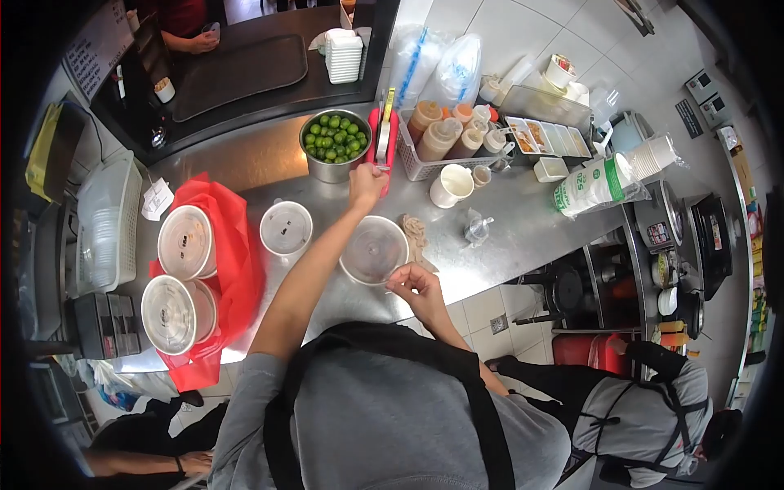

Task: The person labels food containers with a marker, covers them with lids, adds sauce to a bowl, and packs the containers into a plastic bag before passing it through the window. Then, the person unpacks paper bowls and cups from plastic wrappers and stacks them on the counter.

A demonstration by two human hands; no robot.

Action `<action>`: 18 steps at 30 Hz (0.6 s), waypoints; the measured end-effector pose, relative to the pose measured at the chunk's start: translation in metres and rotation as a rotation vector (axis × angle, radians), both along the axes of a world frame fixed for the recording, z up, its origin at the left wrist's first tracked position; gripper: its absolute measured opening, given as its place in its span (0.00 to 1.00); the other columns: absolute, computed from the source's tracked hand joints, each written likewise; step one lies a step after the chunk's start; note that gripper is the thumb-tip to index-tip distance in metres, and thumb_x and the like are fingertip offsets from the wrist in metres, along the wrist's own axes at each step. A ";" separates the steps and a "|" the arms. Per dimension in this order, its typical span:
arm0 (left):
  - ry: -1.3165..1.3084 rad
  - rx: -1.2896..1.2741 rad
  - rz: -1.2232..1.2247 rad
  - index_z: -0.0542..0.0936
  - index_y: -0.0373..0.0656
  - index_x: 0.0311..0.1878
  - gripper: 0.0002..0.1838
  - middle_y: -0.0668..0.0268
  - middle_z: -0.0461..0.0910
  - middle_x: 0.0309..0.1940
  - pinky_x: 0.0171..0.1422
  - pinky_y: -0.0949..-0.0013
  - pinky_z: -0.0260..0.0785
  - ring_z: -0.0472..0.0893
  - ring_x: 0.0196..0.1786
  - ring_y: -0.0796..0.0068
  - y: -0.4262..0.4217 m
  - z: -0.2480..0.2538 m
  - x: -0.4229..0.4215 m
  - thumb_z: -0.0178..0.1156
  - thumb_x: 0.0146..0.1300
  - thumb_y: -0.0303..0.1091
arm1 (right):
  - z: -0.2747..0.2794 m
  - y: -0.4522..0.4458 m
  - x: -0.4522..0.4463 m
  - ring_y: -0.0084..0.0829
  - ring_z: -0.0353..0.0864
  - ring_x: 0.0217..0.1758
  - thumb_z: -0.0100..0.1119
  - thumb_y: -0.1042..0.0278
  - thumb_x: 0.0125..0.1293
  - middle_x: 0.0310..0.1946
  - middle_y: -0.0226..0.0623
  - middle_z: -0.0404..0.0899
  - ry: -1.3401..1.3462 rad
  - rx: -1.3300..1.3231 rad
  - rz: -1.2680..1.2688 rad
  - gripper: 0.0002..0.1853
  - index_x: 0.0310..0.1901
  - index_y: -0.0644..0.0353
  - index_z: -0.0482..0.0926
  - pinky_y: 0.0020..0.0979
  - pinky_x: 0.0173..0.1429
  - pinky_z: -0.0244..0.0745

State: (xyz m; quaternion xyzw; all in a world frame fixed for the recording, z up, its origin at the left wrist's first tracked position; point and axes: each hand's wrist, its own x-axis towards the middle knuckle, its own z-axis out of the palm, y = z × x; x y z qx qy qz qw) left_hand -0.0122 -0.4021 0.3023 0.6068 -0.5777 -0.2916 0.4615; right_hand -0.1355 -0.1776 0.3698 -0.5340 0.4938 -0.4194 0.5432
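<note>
My left hand [367, 186] reaches forward to the near end of a red tape dispenser [384, 147], its fingers closed there. The tape itself is hard to make out. Close to my body, my right hand [418, 292] has thumb and forefinger pinched together at the near right rim of a round bowl with a clear lid [374, 251]. Whatever those fingertips hold is too small to see. A smaller lidded tub [286, 228] with dark marks on its lid stands left of my left forearm. A crumpled brown napkin [415, 241] lies right of the bowl.
Several lidded bowls [186, 242] sit in a red plastic bag [237, 261] at left. A metal pot of limes [335, 140] stands beside the dispenser. Behind are a sauce-bottle basket [425, 169], a white cup [452, 186] and packaged cups [596, 184]. Co-workers [645, 408] stand nearby.
</note>
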 end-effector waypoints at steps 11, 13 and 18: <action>0.500 0.243 -0.225 0.81 0.35 0.34 0.12 0.54 0.81 0.27 0.38 0.66 0.73 0.82 0.29 0.69 0.017 0.020 0.040 0.66 0.45 0.30 | 0.001 0.022 -0.023 0.11 0.69 0.27 0.58 0.76 0.60 0.29 0.24 0.78 -0.014 0.062 0.022 0.08 0.41 0.61 0.80 0.15 0.32 0.62; 0.678 0.219 -0.232 0.79 0.35 0.40 0.16 0.53 0.81 0.31 0.39 0.68 0.74 0.82 0.32 0.69 0.037 0.024 0.052 0.66 0.46 0.29 | 0.000 0.026 -0.027 0.11 0.68 0.27 0.57 0.75 0.61 0.28 0.23 0.78 -0.025 0.098 0.030 0.08 0.42 0.61 0.81 0.15 0.31 0.61; 0.080 0.159 -0.197 0.76 0.33 0.46 0.20 0.52 0.81 0.38 0.42 0.68 0.75 0.82 0.39 0.66 0.085 0.019 0.066 0.66 0.48 0.27 | -0.038 0.018 -0.038 0.12 0.69 0.28 0.57 0.69 0.62 0.28 0.22 0.77 0.018 0.278 0.103 0.09 0.42 0.60 0.81 0.16 0.32 0.62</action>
